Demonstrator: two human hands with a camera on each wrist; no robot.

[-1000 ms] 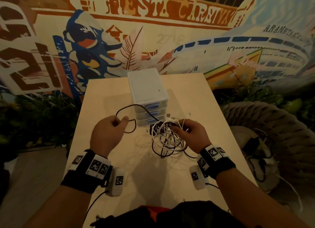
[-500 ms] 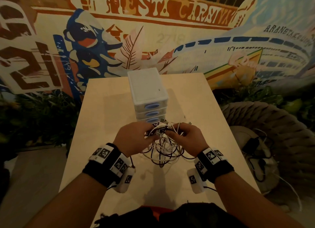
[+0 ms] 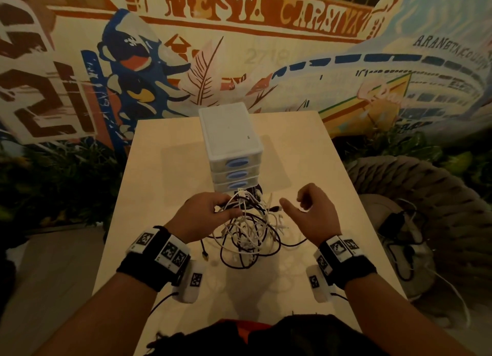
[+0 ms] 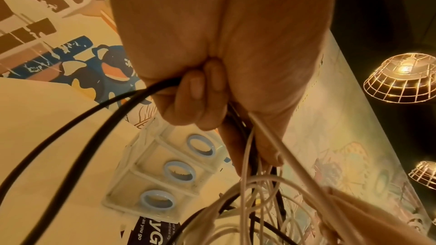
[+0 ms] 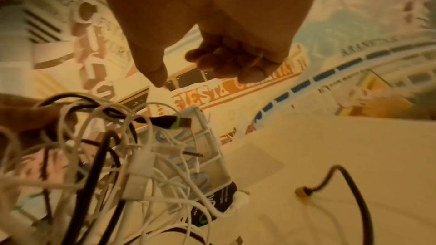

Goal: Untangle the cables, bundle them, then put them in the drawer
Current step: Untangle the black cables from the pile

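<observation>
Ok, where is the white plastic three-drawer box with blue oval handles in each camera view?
Head: the drawer box stands upright at the picture's centre.
Left wrist: the drawer box sits lower centre, tilted, with all three handles showing.
Right wrist: the drawer box sits lower centre, partly hidden.
Shared landmark: the tangle of white and black cables in front of it.

Black label [image 4: 151, 232] under the drawer unit [image 4: 153, 156] — half behind cables [image 4: 283, 149], its print cut short.

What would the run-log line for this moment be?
stage: untangling | left hand: grips cable tangle | right hand: clear of cables, fingers curled | drawer unit: drawers shut
</observation>
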